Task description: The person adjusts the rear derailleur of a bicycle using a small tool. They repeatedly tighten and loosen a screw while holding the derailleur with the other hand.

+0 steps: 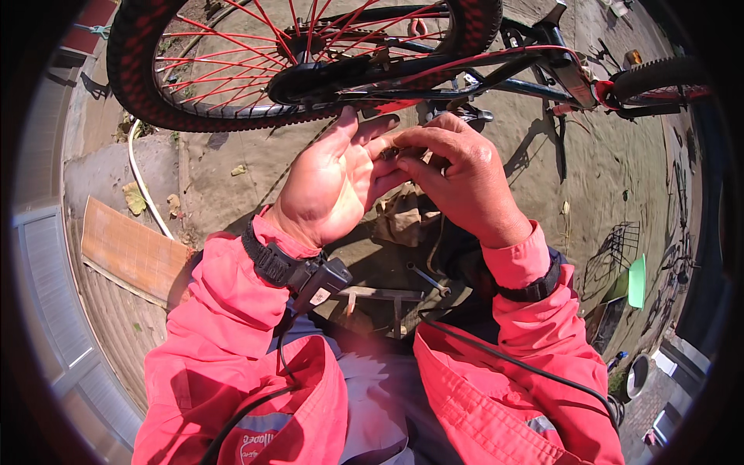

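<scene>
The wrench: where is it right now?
In the head view, the wrench lies slightly right of centre, between the pink sleeves and lower in the picture than the right hand.

One bicycle (pixel 577 77), two wheels (pixel 143 93) (pixel 659 76), two wristbands (pixel 269 254) (pixel 533 289), one wrench (pixel 428 279).

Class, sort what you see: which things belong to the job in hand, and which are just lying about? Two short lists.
Likely in the job: bike; small dark part, in the right hand; perhaps the wrench, which neither hand touches.

Seemingly lying about: leaf; hose; board.
</scene>
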